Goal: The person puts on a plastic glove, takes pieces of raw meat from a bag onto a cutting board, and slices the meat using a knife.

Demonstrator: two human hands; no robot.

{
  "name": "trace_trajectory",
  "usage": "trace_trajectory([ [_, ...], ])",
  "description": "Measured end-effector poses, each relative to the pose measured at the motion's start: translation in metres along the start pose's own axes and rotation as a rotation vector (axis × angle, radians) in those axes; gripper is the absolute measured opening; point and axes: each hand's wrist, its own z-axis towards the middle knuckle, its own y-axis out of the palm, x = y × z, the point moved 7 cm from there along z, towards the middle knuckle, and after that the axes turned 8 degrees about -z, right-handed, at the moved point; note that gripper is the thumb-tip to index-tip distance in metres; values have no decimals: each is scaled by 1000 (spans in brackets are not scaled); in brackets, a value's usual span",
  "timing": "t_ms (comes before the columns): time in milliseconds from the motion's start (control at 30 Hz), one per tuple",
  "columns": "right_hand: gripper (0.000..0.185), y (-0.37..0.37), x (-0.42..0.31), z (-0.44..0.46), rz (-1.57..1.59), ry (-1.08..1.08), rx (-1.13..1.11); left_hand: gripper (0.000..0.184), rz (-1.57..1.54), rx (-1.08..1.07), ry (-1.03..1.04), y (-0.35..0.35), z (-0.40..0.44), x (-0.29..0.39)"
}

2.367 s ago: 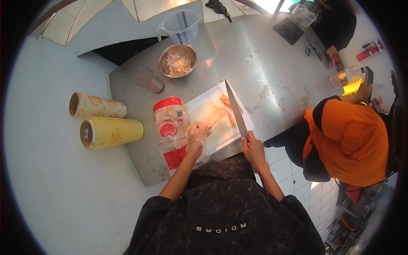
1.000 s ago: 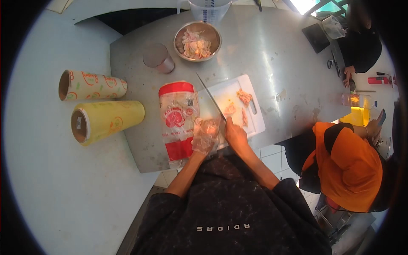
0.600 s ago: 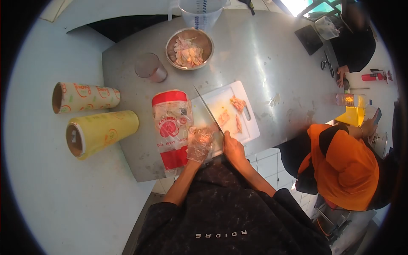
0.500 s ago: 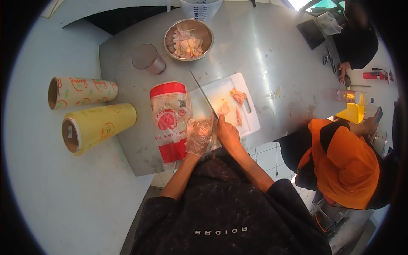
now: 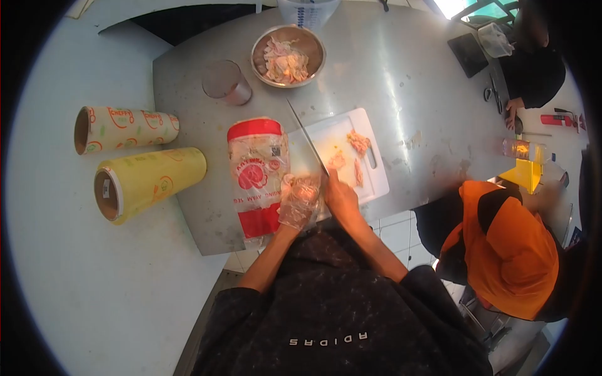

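Note:
My right hand [image 5: 342, 195] is closed round the handle of a long kitchen knife [image 5: 307, 136]. Its blade slants up and left across a white cutting board [image 5: 375, 178]. My left hand [image 5: 301, 194], in a clear plastic glove, is curled at the board's near left side, just left of the knife hand; what its fingers hold is hidden. On the board lie a heap of pale pink chopped meat [image 5: 359, 143], a flat piece [image 5: 337, 160] and a thin strip [image 5: 359, 172]. A red and clear chicken meat bag [image 5: 254, 169] lies left of my left hand.
Beyond the bag stand a steel bowl [image 5: 258, 70] of raw meat, a clear cup [image 5: 229, 84] and a measuring jug [image 5: 307, 12]. Two film rolls, one printed [image 5: 135, 128], one yellow [image 5: 153, 182], lie left. A person in an orange head covering [image 5: 514, 250] is right; another person's hand [image 5: 514, 109] rests farther back.
The whole view has shifted slightly, so the table's things appear a little farther right. Both hands and the knife keep nearly the same place relative to the board.

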Motion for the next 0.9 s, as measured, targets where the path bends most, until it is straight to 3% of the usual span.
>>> trace_trajectory([
  [67,20,-11,-15,14,7,-44,98,44,-16,-177,-63,-17,1,3],
  [200,18,-1,2,1,56,33,-29,46,-45,-333,-107,3,4,6],
  [267,18,0,1,-4,65,39,-30,46,-32,-342,-77,-6,2,4],
  [367,17,-14,-11,10,60,12,42,46,42,-188,-6,-13,1,5],
  [567,19,-7,10,-30,83,52,-55,50,20,-272,-100,-7,1,5],
  [633,19,-18,-9,1,84,-7,85,48,391,-200,125,-40,14,18],
  [700,19,-16,-14,5,108,-32,130,40,973,-168,419,-29,-2,32],
  [800,18,-6,8,-13,134,4,56,21,1920,-235,910,64,-44,21],
  [867,18,-9,15,-33,136,67,-35,9,2253,-327,1145,94,-59,15],
  [900,19,-12,18,-32,173,51,-28,11,2121,-226,958,98,-57,21],
])
